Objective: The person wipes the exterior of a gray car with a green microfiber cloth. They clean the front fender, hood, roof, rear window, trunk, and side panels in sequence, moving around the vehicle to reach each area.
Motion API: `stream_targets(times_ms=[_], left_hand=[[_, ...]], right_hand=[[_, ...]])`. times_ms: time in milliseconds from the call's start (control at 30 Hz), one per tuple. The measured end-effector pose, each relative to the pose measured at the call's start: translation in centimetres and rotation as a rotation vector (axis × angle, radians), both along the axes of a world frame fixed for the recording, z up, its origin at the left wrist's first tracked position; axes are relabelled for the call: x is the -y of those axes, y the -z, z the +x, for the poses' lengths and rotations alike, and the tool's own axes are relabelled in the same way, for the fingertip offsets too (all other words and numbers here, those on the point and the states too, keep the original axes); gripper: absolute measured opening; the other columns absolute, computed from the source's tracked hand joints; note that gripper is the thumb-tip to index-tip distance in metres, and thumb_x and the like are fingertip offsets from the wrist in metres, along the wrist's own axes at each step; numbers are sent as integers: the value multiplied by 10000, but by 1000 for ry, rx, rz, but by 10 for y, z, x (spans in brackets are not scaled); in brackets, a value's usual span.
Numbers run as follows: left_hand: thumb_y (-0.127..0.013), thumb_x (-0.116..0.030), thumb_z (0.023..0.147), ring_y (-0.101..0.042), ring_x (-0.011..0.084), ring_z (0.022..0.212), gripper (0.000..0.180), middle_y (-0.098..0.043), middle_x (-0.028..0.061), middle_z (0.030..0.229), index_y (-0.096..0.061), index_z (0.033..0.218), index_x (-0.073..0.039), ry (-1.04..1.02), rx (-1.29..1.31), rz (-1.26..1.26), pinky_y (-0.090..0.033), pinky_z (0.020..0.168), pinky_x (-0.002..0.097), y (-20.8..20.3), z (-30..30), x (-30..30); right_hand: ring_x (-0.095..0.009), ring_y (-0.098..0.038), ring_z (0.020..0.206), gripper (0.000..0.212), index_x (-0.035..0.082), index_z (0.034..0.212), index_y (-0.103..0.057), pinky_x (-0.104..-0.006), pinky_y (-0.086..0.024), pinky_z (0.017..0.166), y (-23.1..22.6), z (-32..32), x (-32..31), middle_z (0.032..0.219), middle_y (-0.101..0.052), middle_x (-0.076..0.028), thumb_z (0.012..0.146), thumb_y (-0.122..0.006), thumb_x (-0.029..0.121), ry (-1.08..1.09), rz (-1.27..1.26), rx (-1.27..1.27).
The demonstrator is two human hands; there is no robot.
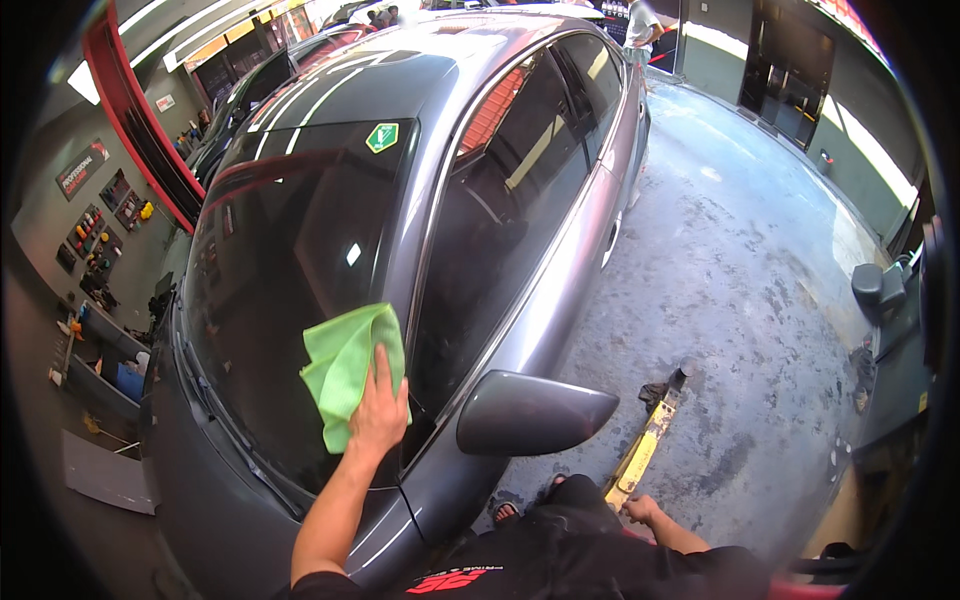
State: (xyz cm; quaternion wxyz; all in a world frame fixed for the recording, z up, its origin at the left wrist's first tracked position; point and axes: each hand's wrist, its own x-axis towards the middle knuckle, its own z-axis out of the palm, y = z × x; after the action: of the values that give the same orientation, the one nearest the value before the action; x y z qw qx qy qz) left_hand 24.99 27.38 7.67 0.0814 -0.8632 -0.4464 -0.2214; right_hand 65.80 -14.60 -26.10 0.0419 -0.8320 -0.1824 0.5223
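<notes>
My left hand (378, 412) has hold of a light green microfiber cloth (345, 370), pressing it to the dark windshield (290, 240) near its lower right corner. Part of the cloth bunches up under my fingers, and its edges spread loosely over the glass. Low by my right side is my right hand (643, 510), its fingers curled; whatever they may hold cannot be made out. It appears beside the near end of a yellow metal arm (640, 450) at floor level; whether they touch is unclear. The grey car (540, 330) stands in front of me.
The side mirror (535, 413) juts out between my hands. A red lift post (140, 120) rises at the left, near shelves with bottles (90, 235). Worn blue-grey floor (700, 270) stretches along the car's right side. Another person (641, 30) stands at the far end.
</notes>
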Motion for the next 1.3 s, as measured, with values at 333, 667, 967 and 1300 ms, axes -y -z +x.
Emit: stream_targets(times_ms=[333,667,967,1300], left_hand=[[-509,-337,1059,-484,527,1346,759,-392,349,1542,-120,1658,-80,-116,-7,119,-479,1077,536,-106,160,-150],[-610,-431,986,-482,477,1376,814,-382,291,1587,-236,1655,-159,-405,4,187,-440,1100,542,-94,181,-156],[-629,-369,986,-347,542,1444,814,-302,357,1591,-252,1643,-72,-575,-69,150,-319,1186,565,-30,133,-70],[-503,-381,1057,-399,526,1414,731,-355,348,1566,-222,1637,-36,-603,13,318,-356,1158,554,-110,247,-193]], right_hand=[[-203,-689,683,298,-65,1104,-718,-325,-571,623,53,101,-109,865,-728,-112,977,-615,183,97,399,-150],[-212,-719,658,335,-11,1086,-750,-345,-552,591,36,324,-143,852,-754,-122,919,-665,267,167,317,115],[-215,-654,560,243,-10,1041,-719,-352,-503,480,-4,390,-129,776,-700,-112,928,-620,182,433,245,-39],[-255,-713,678,331,52,1220,-707,-380,-511,547,-1,448,-256,924,-736,-114,974,-615,252,77,101,-64]])
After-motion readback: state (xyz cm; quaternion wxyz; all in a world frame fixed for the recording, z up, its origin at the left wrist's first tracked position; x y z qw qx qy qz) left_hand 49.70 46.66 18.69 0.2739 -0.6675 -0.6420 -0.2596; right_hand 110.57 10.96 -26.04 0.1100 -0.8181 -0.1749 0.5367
